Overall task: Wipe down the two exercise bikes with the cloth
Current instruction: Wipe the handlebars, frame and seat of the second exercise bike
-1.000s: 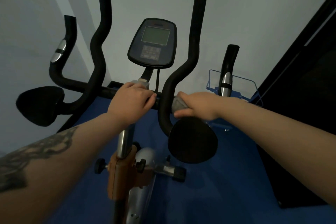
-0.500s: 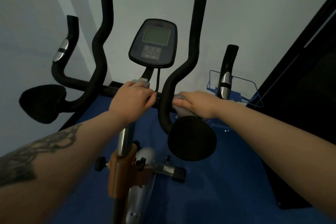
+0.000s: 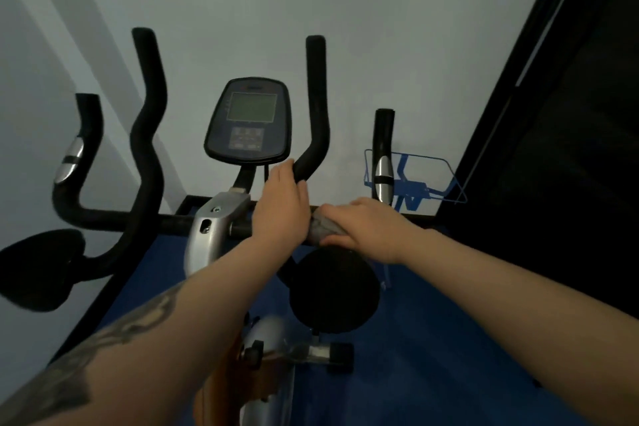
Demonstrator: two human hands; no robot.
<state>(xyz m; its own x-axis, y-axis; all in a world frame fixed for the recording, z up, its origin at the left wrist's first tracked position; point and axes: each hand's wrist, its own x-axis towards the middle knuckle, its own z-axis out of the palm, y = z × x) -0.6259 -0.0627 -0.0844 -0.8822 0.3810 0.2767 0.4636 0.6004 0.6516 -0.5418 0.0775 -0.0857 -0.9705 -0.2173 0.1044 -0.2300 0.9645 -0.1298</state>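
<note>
One exercise bike fills the view, with black curved handlebars [image 3: 147, 135], a dark console [image 3: 248, 121] and a silver stem clamp [image 3: 211, 221]. My left hand [image 3: 281, 207] grips the lower bend of the right inner handlebar [image 3: 316, 107], just right of the stem. My right hand [image 3: 359, 228] holds a grey cloth [image 3: 323, 228] wrapped over the horizontal crossbar, touching my left hand. A round black elbow pad [image 3: 333, 290] sits just below the cloth. No second bike is in view.
A second black pad [image 3: 39, 270] sticks out at the left. Silver pulse grips sit on the outer handles [image 3: 71, 159] [image 3: 383, 173]. A blue wire rack [image 3: 418, 183] stands by the pale wall. Blue floor [image 3: 432, 339] lies below, and a dark panel [image 3: 570, 149] rises at right.
My left hand has moved right from the stem clamp onto the bend of the right inner handlebar, uncovering the silver clamp. My right hand stays on the cloth over the crossbar.
</note>
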